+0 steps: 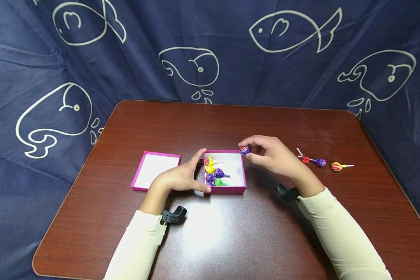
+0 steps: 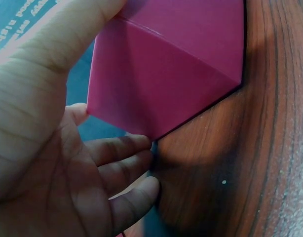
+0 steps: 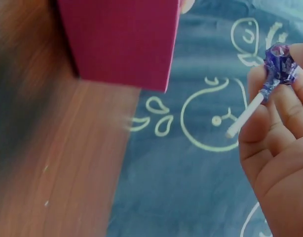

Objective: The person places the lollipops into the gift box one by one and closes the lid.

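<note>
Held lollipop (image 1: 245, 150), purple-blue wrapper with some red: right of frame centre, at the upper right corner of the pink box (image 1: 227, 190). Contact with the rim: cannot tell. Its white stick points down and left in the right wrist view. Right hand (image 1: 274, 154) pinches it between thumb and fingers.

Box at centre, open-topped, white inside. Five lollipops along its left half: red-and-yellow (image 1: 209, 161), yellow (image 1: 209, 169), two purple (image 1: 219, 173), green (image 1: 219, 182). Left hand (image 1: 180, 175) spread across the box's left side, gripping it, thumb at the near corner, forefinger at the far one.

Left of the box, white-lined pink lid (image 1: 154, 171), its right part hidden behind the left hand. Right of frame, beyond the right forearm: red lollipop (image 1: 305, 159) next to a purple one, yellow-and-red one (image 1: 336, 167) just beside.

Brown table (image 1: 266, 233), glare at lower centre. Navy curtain (image 1: 231, 31) with fish drawings behind. Both forearms angle in from the lower edge, cream sleeves, black wrist straps.
</note>
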A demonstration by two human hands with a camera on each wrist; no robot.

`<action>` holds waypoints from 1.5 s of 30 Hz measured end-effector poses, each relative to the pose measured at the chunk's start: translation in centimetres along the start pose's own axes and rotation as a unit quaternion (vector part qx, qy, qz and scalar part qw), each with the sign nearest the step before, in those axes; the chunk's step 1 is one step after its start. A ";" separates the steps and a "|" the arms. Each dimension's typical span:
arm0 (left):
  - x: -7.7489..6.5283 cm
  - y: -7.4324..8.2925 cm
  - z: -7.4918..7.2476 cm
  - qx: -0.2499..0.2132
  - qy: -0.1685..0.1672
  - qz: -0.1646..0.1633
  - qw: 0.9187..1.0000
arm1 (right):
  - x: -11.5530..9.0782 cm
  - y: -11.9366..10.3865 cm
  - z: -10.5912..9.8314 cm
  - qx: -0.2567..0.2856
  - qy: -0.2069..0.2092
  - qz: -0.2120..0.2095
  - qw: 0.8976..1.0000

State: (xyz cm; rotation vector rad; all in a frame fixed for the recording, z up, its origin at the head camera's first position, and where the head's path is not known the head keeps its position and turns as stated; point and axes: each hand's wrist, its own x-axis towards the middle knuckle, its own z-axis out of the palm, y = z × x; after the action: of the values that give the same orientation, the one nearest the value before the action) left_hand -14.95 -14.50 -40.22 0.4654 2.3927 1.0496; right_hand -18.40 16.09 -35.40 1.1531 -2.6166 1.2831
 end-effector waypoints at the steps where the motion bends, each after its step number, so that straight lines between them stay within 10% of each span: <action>1: 0.0 0.0 0.0 0.001 0.000 0.000 1.000 | 0.3 -0.1 0.1 -0.004 -0.007 -0.004 1.000; 20: -0.1 0.1 0.1 0.000 0.003 0.013 1.000 | 3.8 -0.8 2.6 -0.072 -0.144 -0.037 0.986; 45: -0.1 0.0 0.0 -0.001 -0.003 0.007 1.000 | 5.3 -0.7 5.7 -0.164 -0.177 -0.093 0.966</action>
State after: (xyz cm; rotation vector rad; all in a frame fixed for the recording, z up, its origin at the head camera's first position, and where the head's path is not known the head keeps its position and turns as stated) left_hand -14.86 -14.59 -40.21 0.4855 2.3858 1.0561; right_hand -20.18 8.67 -37.04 1.6330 -2.7194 0.6249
